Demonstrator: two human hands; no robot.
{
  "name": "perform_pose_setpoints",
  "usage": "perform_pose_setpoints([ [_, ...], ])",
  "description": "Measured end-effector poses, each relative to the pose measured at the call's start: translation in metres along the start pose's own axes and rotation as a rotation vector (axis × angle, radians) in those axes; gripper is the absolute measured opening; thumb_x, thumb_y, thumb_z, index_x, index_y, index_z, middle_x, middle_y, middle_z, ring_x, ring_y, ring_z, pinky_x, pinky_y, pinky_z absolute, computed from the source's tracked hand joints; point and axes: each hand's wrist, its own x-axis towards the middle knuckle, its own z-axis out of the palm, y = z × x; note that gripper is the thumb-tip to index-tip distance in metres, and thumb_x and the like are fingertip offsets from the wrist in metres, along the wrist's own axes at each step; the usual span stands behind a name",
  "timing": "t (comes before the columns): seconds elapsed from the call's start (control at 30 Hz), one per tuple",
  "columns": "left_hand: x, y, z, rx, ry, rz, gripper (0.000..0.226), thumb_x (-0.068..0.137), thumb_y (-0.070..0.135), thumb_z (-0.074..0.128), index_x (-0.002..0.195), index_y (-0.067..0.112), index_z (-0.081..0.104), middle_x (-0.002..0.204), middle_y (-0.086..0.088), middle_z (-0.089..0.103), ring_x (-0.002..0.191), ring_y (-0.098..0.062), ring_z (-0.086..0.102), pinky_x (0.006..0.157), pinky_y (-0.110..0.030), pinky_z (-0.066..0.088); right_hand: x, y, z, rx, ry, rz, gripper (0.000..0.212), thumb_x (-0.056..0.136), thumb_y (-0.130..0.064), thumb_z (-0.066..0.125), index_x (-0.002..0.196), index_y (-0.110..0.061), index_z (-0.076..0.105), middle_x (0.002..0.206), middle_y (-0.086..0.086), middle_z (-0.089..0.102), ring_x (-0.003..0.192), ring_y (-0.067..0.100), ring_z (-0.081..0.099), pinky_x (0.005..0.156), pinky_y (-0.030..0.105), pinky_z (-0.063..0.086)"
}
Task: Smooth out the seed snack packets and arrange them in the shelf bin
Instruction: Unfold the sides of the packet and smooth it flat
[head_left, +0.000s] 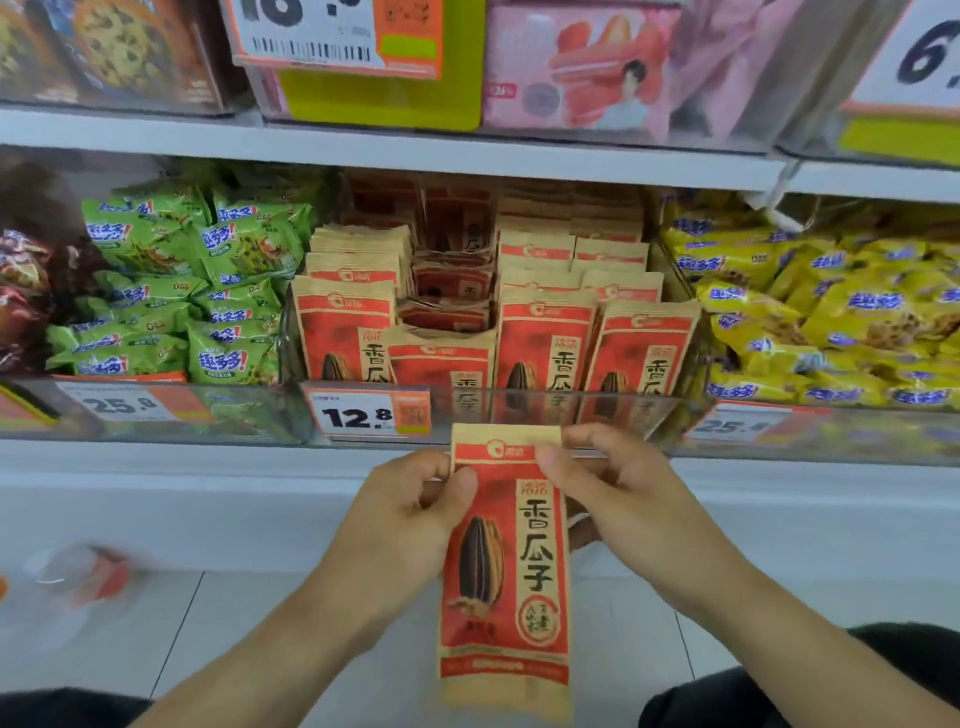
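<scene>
2 shelves fill our view: the upper shelf (395, 150) carries boxed biscuits behind large price cards, and the lower one carries 3 clear-fronted bins side by side. The middle one is the shelf bin (519, 415) for the seed snacks, with a price tag (370, 414) reading 12.8 on its clear front wall. Inside it we see rows of red and tan seed packets (543, 340) standing upright, front faces toward us; a gap between the front rows holds a few packets lying flat or tilted, lower than the rest. Green snack bags (202, 280) crowd the bin to the left, yellow snack bags (831, 312) the bin to the right.

Below and in front of the bin, well outside it, we hold 1 seed snack packet (506, 571) upright and hanging, its printed face toward us. Our left hand (410, 512) pinches the top left edge between thumb and curled fingers, and our right hand (618, 488) pinches the top right edge the same way, thumb on the front. The packet's lower end hangs free above the tiled floor (234, 623)
</scene>
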Motion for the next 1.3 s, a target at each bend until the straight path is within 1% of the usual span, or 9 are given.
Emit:
perform_pose_setpoints([
  [0.13, 0.000, 0.002, 0.004, -0.042, -0.003, -0.005, 0.025, 0.098, 0.032, 0.051, 0.103, 0.015, 0.067, 0.084, -0.002, 0.077, 0.075, -0.016, 0.075, 0.058, -0.020, 0.056, 0.001, -0.004, -0.009, -0.055, -0.036, -0.010, 0.019, 0.099, -0.021, 0.055, 0.096, -0.004, 0.065, 0.081, 0.006, 0.077, 0.073, 0.019, 0.075, 0.054, 0.023, 0.056],
  [0.23, -0.003, 0.005, 0.002, -0.029, -0.178, -0.060, 0.034, 0.092, 0.041, 0.052, 0.109, 0.014, 0.063, 0.090, -0.004, 0.077, 0.080, -0.021, 0.075, 0.065, -0.025, 0.060, 0.003, -0.004, -0.015, -0.087, 0.049, -0.025, 0.017, 0.098, -0.018, 0.057, 0.094, -0.004, 0.066, 0.077, 0.004, 0.077, 0.068, 0.016, 0.075, 0.051, 0.021, 0.054],
  [0.37, -0.007, 0.006, -0.003, 0.025, -0.356, -0.096, 0.030, 0.091, 0.033, 0.057, 0.114, 0.013, 0.062, 0.095, -0.010, 0.077, 0.084, -0.030, 0.074, 0.070, -0.037, 0.062, 0.009, -0.002, -0.025, -0.035, 0.107, -0.004, 0.021, 0.098, -0.021, 0.058, 0.103, -0.004, 0.068, 0.084, 0.006, 0.078, 0.075, 0.019, 0.076, 0.055, 0.029, 0.059],
  [0.5, -0.007, 0.003, -0.003, 0.005, -0.278, -0.064, 0.022, 0.096, 0.024, 0.055, 0.112, 0.011, 0.063, 0.092, -0.012, 0.077, 0.082, -0.030, 0.074, 0.071, -0.039, 0.062, 0.007, -0.006, -0.031, -0.059, -0.068, 0.050, 0.025, 0.093, -0.030, 0.059, 0.110, -0.013, 0.066, 0.094, 0.002, 0.078, 0.083, 0.019, 0.076, 0.065, 0.032, 0.061],
  [0.67, -0.007, 0.003, -0.004, -0.028, -0.216, -0.054, 0.021, 0.098, 0.022, 0.053, 0.112, 0.009, 0.063, 0.089, -0.012, 0.077, 0.080, -0.030, 0.074, 0.067, -0.035, 0.062, -0.001, -0.006, -0.040, -0.136, -0.434, 0.100, 0.065, 0.081, -0.019, 0.076, 0.136, -0.033, 0.045, 0.120, 0.008, 0.069, 0.097, 0.032, 0.073, 0.076, 0.047, 0.062],
  [0.77, -0.008, 0.003, -0.002, -0.021, -0.213, -0.061, 0.020, 0.099, 0.022, 0.052, 0.111, 0.010, 0.062, 0.089, -0.011, 0.077, 0.080, -0.029, 0.074, 0.068, -0.036, 0.062, -0.001, -0.004, -0.042, -0.118, -0.423, 0.082, 0.069, 0.078, -0.017, 0.077, 0.137, -0.032, 0.045, 0.119, 0.013, 0.069, 0.095, 0.037, 0.073, 0.076, 0.053, 0.061],
  [0.97, -0.008, 0.004, 0.003, -0.035, -0.238, -0.107, 0.027, 0.099, 0.029, 0.049, 0.109, 0.010, 0.066, 0.091, -0.008, 0.077, 0.081, -0.026, 0.074, 0.062, -0.030, 0.060, -0.001, -0.002, -0.046, -0.141, -0.407, 0.094, 0.064, 0.079, -0.009, 0.077, 0.134, -0.029, 0.051, 0.117, 0.016, 0.068, 0.092, 0.038, 0.073, 0.070, 0.049, 0.062],
  [1.1, -0.005, 0.005, 0.007, -0.175, -0.072, -0.113, 0.035, 0.105, 0.027, 0.040, 0.106, 0.009, 0.070, 0.088, -0.006, 0.076, 0.073, -0.024, 0.073, 0.057, -0.025, 0.057, -0.001, -0.003, -0.052, -0.172, -0.452, 0.132, 0.061, 0.082, -0.004, 0.075, 0.133, -0.029, 0.052, 0.116, 0.014, 0.070, 0.090, 0.036, 0.074, 0.071, 0.049, 0.061],
  [1.3, -0.002, 0.004, 0.005, -0.195, 0.048, -0.002, 0.018, 0.100, 0.012, 0.052, 0.101, 0.004, 0.067, 0.087, -0.013, 0.075, 0.068, -0.028, 0.073, 0.055, -0.028, 0.058, 0.003, 0.004, -0.053, -0.235, -0.492, 0.148, 0.053, 0.088, -0.005, 0.072, 0.134, -0.027, 0.056, 0.121, 0.010, 0.068, 0.099, 0.032, 0.073, 0.083, 0.050, 0.060],
])
